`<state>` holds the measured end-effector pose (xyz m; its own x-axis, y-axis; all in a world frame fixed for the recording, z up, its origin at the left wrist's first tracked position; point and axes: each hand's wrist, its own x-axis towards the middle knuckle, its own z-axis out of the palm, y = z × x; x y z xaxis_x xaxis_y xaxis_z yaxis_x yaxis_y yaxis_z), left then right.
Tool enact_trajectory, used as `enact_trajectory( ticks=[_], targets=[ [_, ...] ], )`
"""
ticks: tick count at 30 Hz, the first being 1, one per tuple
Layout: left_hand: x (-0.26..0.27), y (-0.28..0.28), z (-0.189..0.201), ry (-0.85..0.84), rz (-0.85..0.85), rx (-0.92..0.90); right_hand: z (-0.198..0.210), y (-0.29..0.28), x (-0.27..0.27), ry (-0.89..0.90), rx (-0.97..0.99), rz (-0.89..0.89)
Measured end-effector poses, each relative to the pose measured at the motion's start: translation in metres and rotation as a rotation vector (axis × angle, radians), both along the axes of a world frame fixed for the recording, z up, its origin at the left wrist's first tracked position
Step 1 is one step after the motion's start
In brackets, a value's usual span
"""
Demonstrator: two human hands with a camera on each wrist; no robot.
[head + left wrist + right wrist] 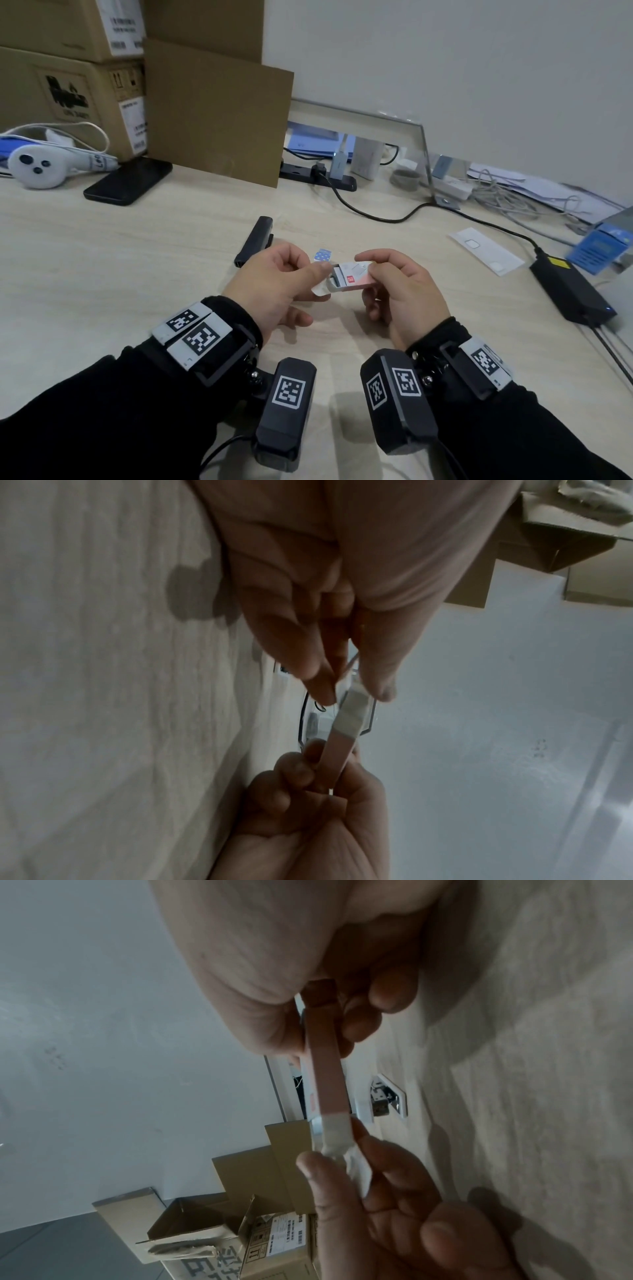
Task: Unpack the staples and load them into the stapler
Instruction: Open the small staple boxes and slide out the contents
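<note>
A small pink and white staple box (351, 279) is held above the desk between both hands. My right hand (394, 291) grips its right end between thumb and fingers. My left hand (277, 284) pinches the white flap at the box's open left end (322, 291). In the left wrist view the box (342, 739) runs from my left fingertips (380, 688) to the right hand. In the right wrist view the pink box (329, 1074) has its white end (337, 1134) pinched by the left hand. The black stapler (255, 240) lies closed on the desk behind my left hand.
A small blue dotted scrap (322, 255) lies behind the box. A black phone (128, 180) and white controller (37, 168) sit at the left, cardboard boxes (68, 68) behind. A black power brick (572, 291), cables, blue box (599, 245) and white card (486, 250) occupy the right.
</note>
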<state>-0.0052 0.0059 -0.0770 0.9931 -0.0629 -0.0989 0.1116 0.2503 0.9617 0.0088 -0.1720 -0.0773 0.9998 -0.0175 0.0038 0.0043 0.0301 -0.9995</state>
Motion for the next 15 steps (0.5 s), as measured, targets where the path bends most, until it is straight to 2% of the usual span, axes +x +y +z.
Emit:
enact_trajectory(
  ticks=[8, 15],
  targets=[
    [0.0006, 0.0010, -0.0051, -0.009, -0.011, 0.039, 0.0011, 0.0006, 0.0012, 0.032, 0.083, -0.055],
    [-0.0001, -0.0011, 0.0012, 0.019, 0.010, -0.005, 0.0027, 0.0016, -0.0034, 0.013, 0.036, -0.022]
  ],
)
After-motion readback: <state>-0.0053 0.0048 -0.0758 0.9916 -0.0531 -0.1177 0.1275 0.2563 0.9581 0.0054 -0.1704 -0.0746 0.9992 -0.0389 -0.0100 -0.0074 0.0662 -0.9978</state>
